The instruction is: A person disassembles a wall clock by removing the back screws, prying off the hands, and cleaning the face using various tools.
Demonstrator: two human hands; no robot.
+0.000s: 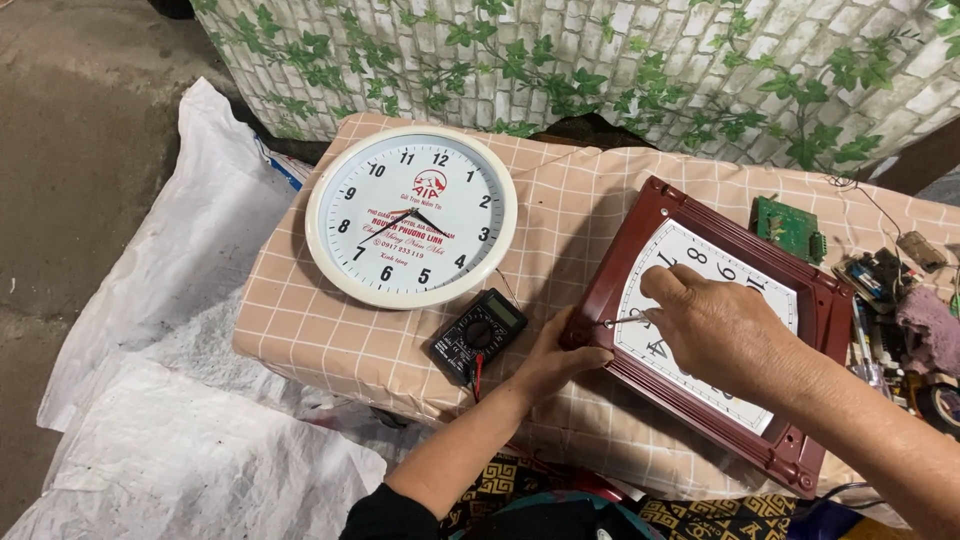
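The left hand [560,365] gripped the lower left corner of a dark red square clock [715,330], which lay flat by the near right edge of the worktop [340,330]. The right hand [720,325] rested on the clock's white face, fingers closed around a thin metal tool [628,321]. A round white clock [411,217] lay near the far left corner. A small black meter [478,335] sat at the near edge, just beside the left hand. A green circuit board [787,228] lay near the far right edge.
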